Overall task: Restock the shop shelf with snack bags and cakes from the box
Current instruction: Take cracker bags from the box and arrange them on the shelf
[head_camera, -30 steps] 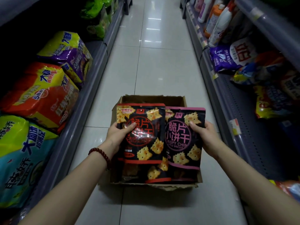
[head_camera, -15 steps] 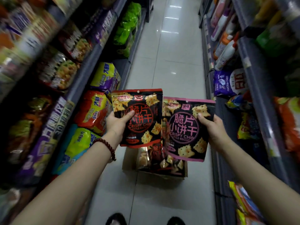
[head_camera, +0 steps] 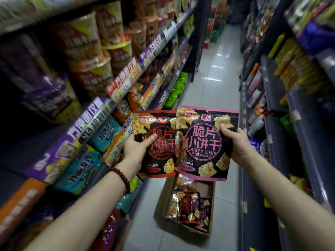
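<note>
My left hand grips a black snack bag with red trim by its left edge, thumb on the front. My right hand holds a matching black bag with pink trim by its right edge. Both bags are upright, side by side, the pink one overlapping the red one a little. Below them on the floor stands the open cardboard box with several more snack bags inside.
Stocked shelves of instant noodles and snacks run along the left. Another shelf unit with bottles and bags lines the right. A narrow tiled aisle stretches ahead between them.
Both hands lifted the two bags up out of the box to chest height. My view rose from the floor toward the upper left shelves.
</note>
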Tool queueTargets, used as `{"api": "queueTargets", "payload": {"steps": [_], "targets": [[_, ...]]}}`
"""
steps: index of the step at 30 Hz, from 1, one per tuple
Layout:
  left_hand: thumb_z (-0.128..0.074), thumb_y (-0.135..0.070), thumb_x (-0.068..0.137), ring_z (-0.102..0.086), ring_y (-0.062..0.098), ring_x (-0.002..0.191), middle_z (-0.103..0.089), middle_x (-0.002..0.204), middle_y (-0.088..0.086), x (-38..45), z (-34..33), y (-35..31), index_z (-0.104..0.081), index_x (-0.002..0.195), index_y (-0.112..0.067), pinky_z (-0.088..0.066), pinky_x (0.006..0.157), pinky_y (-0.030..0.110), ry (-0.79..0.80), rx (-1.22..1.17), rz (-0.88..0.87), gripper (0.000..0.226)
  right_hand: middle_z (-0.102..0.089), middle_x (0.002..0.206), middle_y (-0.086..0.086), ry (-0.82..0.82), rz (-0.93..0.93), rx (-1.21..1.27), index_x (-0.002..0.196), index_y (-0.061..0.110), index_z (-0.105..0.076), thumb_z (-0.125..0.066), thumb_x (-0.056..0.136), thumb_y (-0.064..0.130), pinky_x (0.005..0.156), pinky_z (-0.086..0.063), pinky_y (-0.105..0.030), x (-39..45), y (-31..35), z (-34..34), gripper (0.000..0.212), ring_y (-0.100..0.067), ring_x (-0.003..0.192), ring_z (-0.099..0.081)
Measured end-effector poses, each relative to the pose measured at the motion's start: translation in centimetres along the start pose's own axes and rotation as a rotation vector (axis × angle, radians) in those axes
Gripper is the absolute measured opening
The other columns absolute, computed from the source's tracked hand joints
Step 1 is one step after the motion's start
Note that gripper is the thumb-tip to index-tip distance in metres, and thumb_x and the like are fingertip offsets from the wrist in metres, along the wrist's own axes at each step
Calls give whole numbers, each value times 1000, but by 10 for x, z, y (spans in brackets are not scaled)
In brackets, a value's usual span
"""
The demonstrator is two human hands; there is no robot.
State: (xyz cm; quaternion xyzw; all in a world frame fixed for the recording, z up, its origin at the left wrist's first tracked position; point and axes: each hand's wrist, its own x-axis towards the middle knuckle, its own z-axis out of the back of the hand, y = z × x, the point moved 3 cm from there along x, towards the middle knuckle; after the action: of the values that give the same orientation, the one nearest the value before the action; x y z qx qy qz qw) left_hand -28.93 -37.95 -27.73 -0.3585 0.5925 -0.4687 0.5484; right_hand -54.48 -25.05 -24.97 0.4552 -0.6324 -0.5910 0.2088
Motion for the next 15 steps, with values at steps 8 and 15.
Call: {"api": "queueTargets", "payload": {"steps": [8, 15], "targets": [[-83, -23, 68, -68, 17, 82, -71, 91, -1, -97, 52, -106, -65, 96, -15, -55, 70, 30, -225, -130, -144, 34, -71, 91, -8, 319, 93, -103, 104, 10, -61, -56, 89, 17, 70, -56, -33, -41, 112, -63, 17, -23, 81, -70], [-83, -24, 68, -69, 17, 86, -73, 91, -3, -187, 121, -147, -67, 83, -24, -55, 82, 38, -459, -196, -234, 22, -68, 99, -13, 533, 115, -118, 104, 7, -61, -58, 90, 13, 82, -54, -43, -79, 157, -140, 16, -29, 87, -66]]}}
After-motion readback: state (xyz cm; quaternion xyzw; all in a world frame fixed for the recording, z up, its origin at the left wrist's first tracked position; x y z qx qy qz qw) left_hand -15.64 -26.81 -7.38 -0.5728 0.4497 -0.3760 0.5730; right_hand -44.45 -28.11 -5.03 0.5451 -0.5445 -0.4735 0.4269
